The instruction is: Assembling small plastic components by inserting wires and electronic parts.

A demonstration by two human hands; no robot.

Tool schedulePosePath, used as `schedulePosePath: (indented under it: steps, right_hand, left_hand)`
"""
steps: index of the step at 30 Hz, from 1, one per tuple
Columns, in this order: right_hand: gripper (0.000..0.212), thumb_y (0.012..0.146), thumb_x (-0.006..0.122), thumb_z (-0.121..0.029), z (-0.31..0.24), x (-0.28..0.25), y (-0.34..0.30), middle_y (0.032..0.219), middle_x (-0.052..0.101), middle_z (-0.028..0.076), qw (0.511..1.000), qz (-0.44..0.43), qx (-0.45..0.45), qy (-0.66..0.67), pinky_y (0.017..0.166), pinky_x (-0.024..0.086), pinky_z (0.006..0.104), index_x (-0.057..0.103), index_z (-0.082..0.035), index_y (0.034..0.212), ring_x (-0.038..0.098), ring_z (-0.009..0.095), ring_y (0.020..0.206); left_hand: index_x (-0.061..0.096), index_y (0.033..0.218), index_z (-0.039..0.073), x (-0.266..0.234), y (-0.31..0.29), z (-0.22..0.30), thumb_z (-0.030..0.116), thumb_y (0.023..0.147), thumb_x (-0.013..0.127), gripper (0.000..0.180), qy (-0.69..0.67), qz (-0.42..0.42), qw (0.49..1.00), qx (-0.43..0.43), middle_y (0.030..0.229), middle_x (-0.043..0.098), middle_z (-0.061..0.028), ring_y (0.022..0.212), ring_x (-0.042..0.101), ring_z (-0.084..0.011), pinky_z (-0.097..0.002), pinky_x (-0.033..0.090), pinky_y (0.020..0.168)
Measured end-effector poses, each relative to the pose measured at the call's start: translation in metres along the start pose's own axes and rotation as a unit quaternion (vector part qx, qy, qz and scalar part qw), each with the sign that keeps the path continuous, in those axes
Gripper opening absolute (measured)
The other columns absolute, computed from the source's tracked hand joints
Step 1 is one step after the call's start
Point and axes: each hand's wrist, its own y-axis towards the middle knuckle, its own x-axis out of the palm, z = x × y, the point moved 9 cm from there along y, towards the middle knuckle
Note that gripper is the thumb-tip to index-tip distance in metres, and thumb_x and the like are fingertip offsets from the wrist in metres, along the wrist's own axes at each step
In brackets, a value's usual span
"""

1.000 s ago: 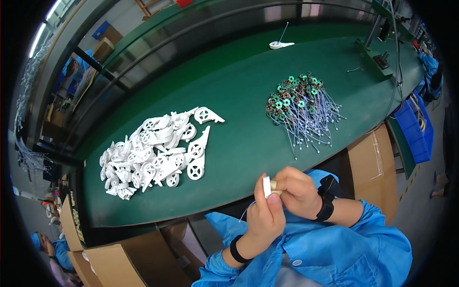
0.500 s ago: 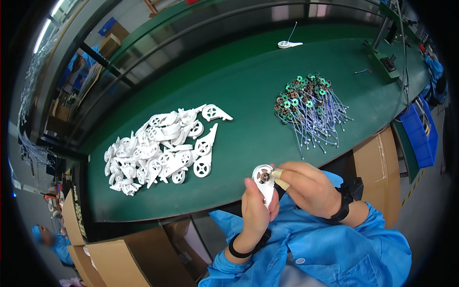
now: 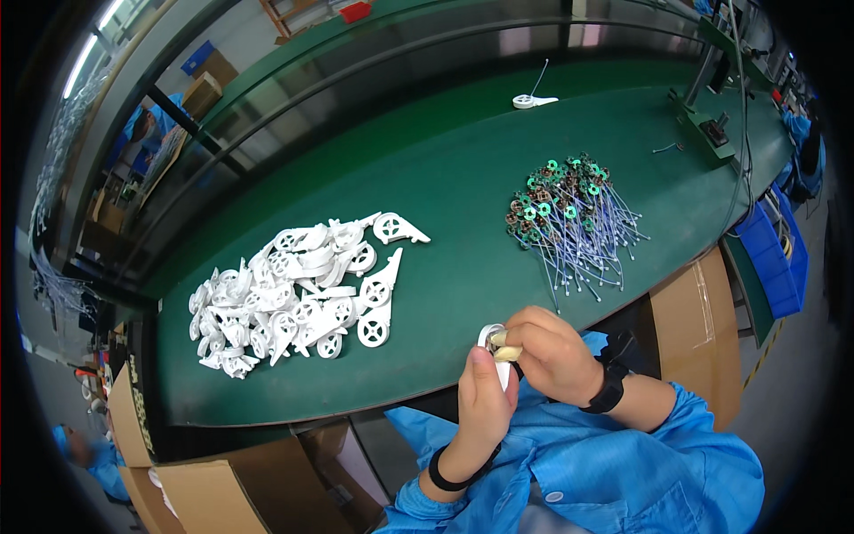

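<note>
Above the table's near edge, my left hand (image 3: 480, 396) is closed around a white plastic housing (image 3: 504, 375) with a round end and a narrow tail. My right hand (image 3: 556, 360) bends over its round end, the fingertips in pale finger cots (image 3: 508, 354) pressed together at the opening. Those fingertips hide whatever lies inside the ring. Ahead of my right hand is a heap of small copper-and-green coil parts (image 3: 569, 212) with thin bluish wires. To the left spreads a pile of similar white housings (image 3: 311, 260), with spoked round ends.
One white housing with a wire standing up (image 3: 532, 101) lies at the far side of the green table (image 3: 445, 294). A loose short wire (image 3: 667, 148) lies near a metal stand (image 3: 712, 132). Cardboard boxes (image 3: 209, 498) and a blue bin (image 3: 774, 258) stand beyond the table edge.
The round end of the housing has turned, and my right fingertips now cover the coil that showed in it. My right hand has shifted slightly left. The heaps look the same.
</note>
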Motion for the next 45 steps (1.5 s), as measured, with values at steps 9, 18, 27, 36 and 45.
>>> schedulePosePath:
  steps: [9, 18, 27, 36, 45]
  right_hand:
    - [0.016, 0.074, 0.052, 0.009, 0.008, 0.007, -0.008, 0.087, 0.055, 0.016, 0.995, 0.055, 0.061, 0.051, 0.068, 0.046, 0.0391, 0.054, 0.001, 0.087, 0.054, 0.033, 0.076]
    - [0.023, 0.085, 0.058, -0.002, 0.000, -0.001, -0.001, 0.099, 0.052, 0.011, 0.997, 0.053, 0.059, 0.020, 0.065, 0.046, 0.0304, 0.050, 0.000, 0.106, 0.055, 0.020, 0.075]
    - [0.041, 0.080, 0.073, -0.012, 0.014, -0.024, 0.055, 0.100, 0.054, 0.004, 0.988, -0.106, 0.077, 0.085, 0.064, 0.046, 0.0233, 0.053, -0.004, 0.115, 0.054, 0.008, 0.077]
    - [0.043, 0.086, 0.065, -0.012, 0.114, -0.189, 0.095, 0.109, 0.056, 0.009, 0.948, 0.238, 0.207, 0.035, 0.062, 0.044, 0.0214, 0.047, -0.002, 0.124, 0.062, 0.012, 0.082]
    - [0.031, 0.088, 0.055, -0.001, 0.087, -0.167, 0.022, 0.102, 0.056, 0.005, 0.944, 0.248, 0.141, 0.163, 0.065, 0.043, 0.0191, 0.051, -0.002, 0.118, 0.055, 0.009, 0.077]
  left_hand:
    - [0.044, 0.128, -0.006, -0.012, -0.004, 0.001, 0.032, 0.103, 0.026, 0.049, 0.074, 0.075, 0.985, 0.133, 0.089, 0.059, -0.0084, 0.069, 0.055, -0.0102, -0.0213, 0.044, 0.057]
    - [0.046, 0.114, -0.001, -0.015, -0.003, -0.003, 0.044, 0.102, 0.022, 0.053, -0.027, -0.011, 0.999, 0.019, 0.054, 0.044, -0.0012, 0.037, 0.034, -0.0064, -0.0207, 0.025, 0.032]
    - [0.002, 0.142, 0.006, -0.036, -0.028, 0.033, 0.038, 0.101, 0.029, 0.058, -0.087, -0.055, 0.992, 0.070, 0.092, 0.059, -0.0229, 0.052, 0.059, -0.0194, -0.0242, 0.048, 0.046]
    - [0.048, 0.109, -0.003, -0.081, -0.037, 0.060, 0.014, 0.098, 0.043, 0.021, 0.023, 0.091, 0.983, 0.159, 0.066, 0.058, -0.0132, 0.049, 0.056, -0.0154, -0.0235, 0.044, 0.043]
    - [0.062, 0.082, -0.001, 0.037, -0.053, 0.140, 0.005, 0.078, 0.069, 0.010, 0.125, -0.262, 0.884, 0.367, 0.071, 0.059, -0.0108, 0.061, 0.054, -0.0232, -0.0316, 0.045, 0.057]
